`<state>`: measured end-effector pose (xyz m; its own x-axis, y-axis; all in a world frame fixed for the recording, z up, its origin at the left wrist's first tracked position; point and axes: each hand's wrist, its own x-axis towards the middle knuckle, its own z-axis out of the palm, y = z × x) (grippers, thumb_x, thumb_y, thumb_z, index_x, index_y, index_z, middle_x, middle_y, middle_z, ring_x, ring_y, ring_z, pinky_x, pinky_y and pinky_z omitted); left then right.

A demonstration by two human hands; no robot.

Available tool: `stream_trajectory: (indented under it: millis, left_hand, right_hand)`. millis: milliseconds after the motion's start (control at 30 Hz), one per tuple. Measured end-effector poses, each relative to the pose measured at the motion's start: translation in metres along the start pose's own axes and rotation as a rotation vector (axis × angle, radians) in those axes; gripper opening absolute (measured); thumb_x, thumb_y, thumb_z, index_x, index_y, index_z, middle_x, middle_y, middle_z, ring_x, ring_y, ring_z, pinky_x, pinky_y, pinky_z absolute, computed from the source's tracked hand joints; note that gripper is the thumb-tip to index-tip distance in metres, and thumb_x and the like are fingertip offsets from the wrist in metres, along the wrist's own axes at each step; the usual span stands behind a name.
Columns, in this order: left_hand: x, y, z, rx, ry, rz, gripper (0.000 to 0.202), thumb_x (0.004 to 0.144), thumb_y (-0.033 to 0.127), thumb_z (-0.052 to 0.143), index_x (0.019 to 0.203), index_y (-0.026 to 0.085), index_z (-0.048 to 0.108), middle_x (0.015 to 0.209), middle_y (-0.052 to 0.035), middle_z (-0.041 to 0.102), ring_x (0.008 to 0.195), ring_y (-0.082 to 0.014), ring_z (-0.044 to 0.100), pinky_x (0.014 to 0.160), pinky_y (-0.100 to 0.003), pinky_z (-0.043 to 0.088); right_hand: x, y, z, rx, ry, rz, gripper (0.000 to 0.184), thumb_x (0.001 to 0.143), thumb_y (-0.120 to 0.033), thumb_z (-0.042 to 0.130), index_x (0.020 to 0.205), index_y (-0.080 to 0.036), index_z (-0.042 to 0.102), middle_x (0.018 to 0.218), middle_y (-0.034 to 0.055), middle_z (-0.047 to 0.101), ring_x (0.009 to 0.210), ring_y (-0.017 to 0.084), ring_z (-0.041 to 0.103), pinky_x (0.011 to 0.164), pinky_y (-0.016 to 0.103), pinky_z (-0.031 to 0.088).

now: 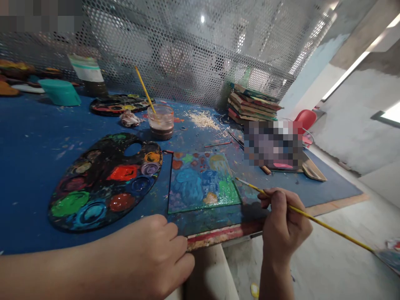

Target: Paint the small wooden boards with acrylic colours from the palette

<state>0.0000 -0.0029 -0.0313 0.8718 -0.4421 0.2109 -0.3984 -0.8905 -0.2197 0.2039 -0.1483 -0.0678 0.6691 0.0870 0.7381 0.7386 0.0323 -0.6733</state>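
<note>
My right hand point(284, 221) pinches a thin yellow paintbrush point(328, 227) between thumb and fingers, its tip pointing left, just off the right edge of a small square painted panel point(190, 198). Wet-looking patches of blue, green and orange cover that panel, which lies flat near the table's front edge. Curled into a loose fist, my left hand point(162, 254) rests at the table edge below the panel; the undersides of its fingers are hidden. Left of the panel lies a dark oval palette point(98, 166) with red, green, blue and brown paint in its wells.
Behind the panel stands a clear jar point(161, 125) of murky water with a yellow brush point(144, 89) leaning in it. Crumpled tissue point(130, 118), a second palette point(106, 104), wood shavings point(203, 119) and stacked boards point(254, 104) lie farther back, before a perforated metal screen point(187, 54).
</note>
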Motion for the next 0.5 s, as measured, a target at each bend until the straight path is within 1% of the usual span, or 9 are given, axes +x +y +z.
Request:
stream_trajectory:
  millis: [67, 233, 500]
  left_hand:
    - [-0.0005, 0.0009, -0.0001, 0.005, -0.002, 0.002, 0.013, 0.077, 0.015, 0.058, 0.072, 0.022, 0.049, 0.058, 0.0029, 0.053, 0.046, -0.0151, 0.044, 0.042, -0.033, 0.025]
    - [-0.0011, 0.0010, 0.0004, 0.002, 0.002, -0.017, 0.013, 0.078, 0.015, 0.057, 0.071, 0.022, 0.048, 0.058, 0.0029, 0.052, 0.046, -0.0159, 0.044, 0.041, -0.034, 0.024]
    - [-0.0023, 0.0010, 0.0027, 0.002, 0.012, -0.011, 0.014, 0.080, 0.018, 0.058, 0.072, 0.022, 0.047, 0.059, 0.0028, 0.051, 0.046, -0.0159, 0.042, 0.041, -0.034, 0.024]
  right_hand:
    - [-0.0018, -0.0003, -0.0002, -0.005, -0.009, -0.005, 0.020, 0.091, -0.024, 0.056, 0.074, -0.017, 0.065, 0.066, -0.0021, 0.062, 0.057, 0.009, 0.057, 0.058, 0.022, 0.046]
    - [-0.0016, -0.0021, -0.0001, -0.021, -0.078, 0.012, 0.021, 0.092, -0.023, 0.055, 0.075, -0.017, 0.066, 0.065, -0.0019, 0.061, 0.058, 0.009, 0.057, 0.058, 0.021, 0.046]
    - [-0.0040, -0.0017, 0.0009, 0.008, -0.011, -0.022, 0.022, 0.092, -0.021, 0.054, 0.072, -0.017, 0.064, 0.062, -0.0028, 0.058, 0.055, 0.008, 0.053, 0.054, 0.021, 0.044]
